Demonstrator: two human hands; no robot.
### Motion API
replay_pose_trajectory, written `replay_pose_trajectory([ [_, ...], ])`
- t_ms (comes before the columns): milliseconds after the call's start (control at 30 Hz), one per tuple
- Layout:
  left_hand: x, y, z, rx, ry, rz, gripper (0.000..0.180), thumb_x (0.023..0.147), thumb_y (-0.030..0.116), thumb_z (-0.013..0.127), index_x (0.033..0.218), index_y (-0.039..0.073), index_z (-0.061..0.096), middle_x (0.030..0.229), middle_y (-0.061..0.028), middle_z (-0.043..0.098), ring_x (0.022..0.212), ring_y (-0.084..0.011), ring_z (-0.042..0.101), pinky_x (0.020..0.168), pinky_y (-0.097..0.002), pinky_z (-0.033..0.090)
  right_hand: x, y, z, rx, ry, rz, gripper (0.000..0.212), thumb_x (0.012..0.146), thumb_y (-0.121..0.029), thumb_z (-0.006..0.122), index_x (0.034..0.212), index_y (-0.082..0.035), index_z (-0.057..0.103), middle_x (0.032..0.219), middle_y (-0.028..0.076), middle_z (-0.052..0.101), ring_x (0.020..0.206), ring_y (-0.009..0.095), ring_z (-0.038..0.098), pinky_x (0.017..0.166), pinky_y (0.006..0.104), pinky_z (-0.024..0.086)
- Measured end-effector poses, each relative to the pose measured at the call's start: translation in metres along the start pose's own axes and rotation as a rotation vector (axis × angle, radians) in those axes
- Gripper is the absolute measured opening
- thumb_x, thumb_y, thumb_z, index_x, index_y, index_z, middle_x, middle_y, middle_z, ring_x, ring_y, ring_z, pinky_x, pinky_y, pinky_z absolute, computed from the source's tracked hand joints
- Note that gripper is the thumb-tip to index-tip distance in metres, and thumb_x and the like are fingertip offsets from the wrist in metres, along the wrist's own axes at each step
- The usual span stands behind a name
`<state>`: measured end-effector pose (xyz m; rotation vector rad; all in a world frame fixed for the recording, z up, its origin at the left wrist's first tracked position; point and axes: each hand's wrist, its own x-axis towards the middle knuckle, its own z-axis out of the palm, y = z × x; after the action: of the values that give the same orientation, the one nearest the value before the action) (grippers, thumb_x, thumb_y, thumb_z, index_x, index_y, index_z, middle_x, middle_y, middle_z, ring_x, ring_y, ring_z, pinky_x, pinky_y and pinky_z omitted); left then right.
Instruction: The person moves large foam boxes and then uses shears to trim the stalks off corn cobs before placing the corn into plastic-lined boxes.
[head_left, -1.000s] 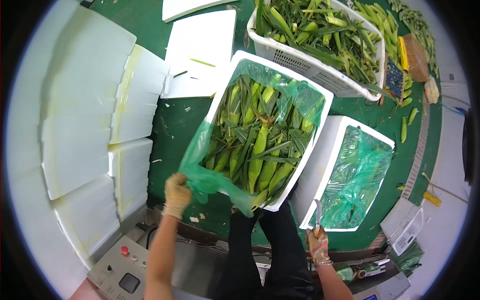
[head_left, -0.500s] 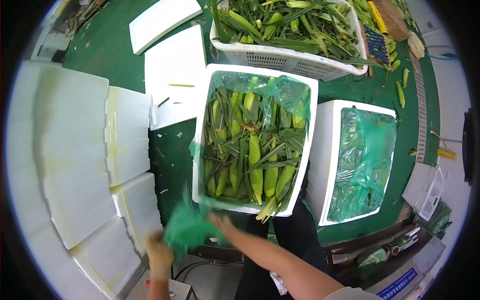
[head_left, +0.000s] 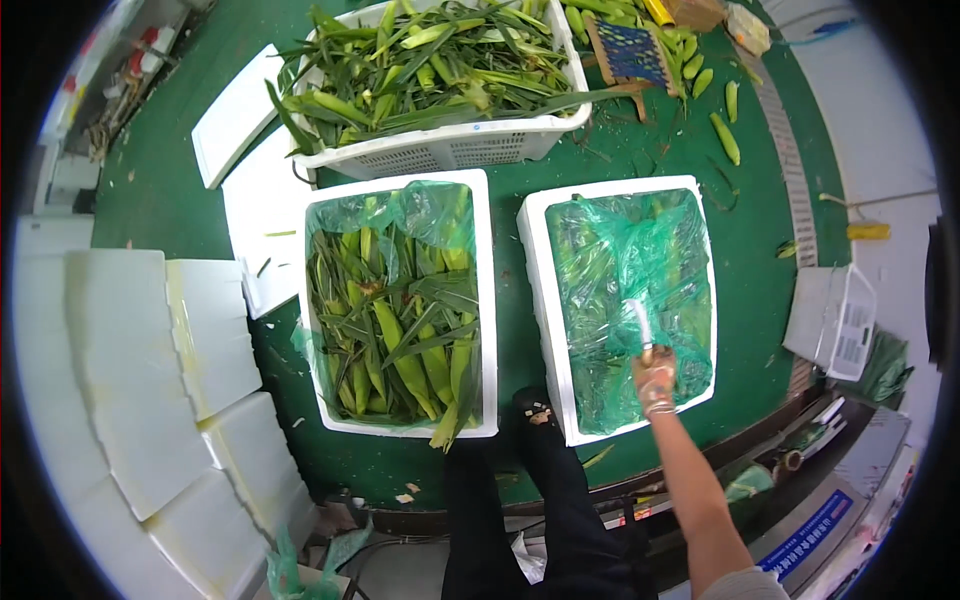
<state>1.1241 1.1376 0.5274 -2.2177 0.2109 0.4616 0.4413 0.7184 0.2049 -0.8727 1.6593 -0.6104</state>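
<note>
My right hand (head_left: pixel 655 380) is closed round the handle of a knife with a short, pale, curved blade (head_left: pixel 641 318). It is over the lower right of a white foam box (head_left: pixel 540 260), and I cannot tell if the blade touches the green plastic film (head_left: pixel 600 340) across its top. To the left stands a second foam box (head_left: pixel 484 300), full of corn cobs in husk (head_left: pixel 405 350), with green film folded along its far end. One cob end sticks out over its near rim. My left hand is out of view.
A white crate (head_left: pixel 440 152) heaped with corn and leaves stands beyond the boxes. Foam boxes (head_left: pixel 120 370) are stacked at left, near foam lids (head_left: pixel 235 115). Crumpled green plastic (head_left: pixel 285 570) lies at lower left. Loose cobs (head_left: pixel 725 138) lie on the green floor (head_left: pixel 640 150).
The view has shifted right. The green plastic that both hands held is at lower left, out of them. My right hand has moved to the right box with a knife; my left has left view.
</note>
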Motion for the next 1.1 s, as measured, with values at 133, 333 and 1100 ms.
replay_pose_trajectory([
  [133,-0.096,0.149,-0.033,-0.116,0.197,0.669,0.024,0.066,0.027,0.058,0.081,0.009,0.059,0.084,-0.0115,0.057,0.089,-0.0299,0.056,0.095,-0.0494,0.038,0.033,-0.005,-0.054,-0.977,0.378,-0.113,0.034,0.069,-0.033,0.072,0.088,-0.005,0.064,0.101,0.013,0.059,0.103,0.031,0.051,0.093,0.0424,0.039],
  [333,-0.259,0.388,-0.093,-0.031,0.071,1.702,0.012,0.054,0.007,0.062,0.065,0.006,0.059,0.070,-0.0134,0.055,0.074,-0.0327,0.056,0.094,-0.0536,0.038,0.060,-0.002,-0.012,-0.959,0.553,-0.133,0.029,0.074,-0.033,0.068,0.091,-0.009,0.066,0.112,0.010,0.056,0.103,0.026,0.053,0.080,0.0384,0.045],
  [1100,-0.554,0.801,-0.029,0.107,0.522,1.913,0.065,0.070,0.031,0.074,0.118,-0.005,0.048,0.119,-0.0257,0.051,0.115,-0.0352,0.048,0.096,-0.0429,0.040,-0.147,0.049,-0.153,0.039,0.592,0.458,0.028,0.084,-0.024,0.064,0.087,0.001,0.051,0.063,0.009,0.055,0.057,0.016,0.051,0.051,0.0324,0.043],
])
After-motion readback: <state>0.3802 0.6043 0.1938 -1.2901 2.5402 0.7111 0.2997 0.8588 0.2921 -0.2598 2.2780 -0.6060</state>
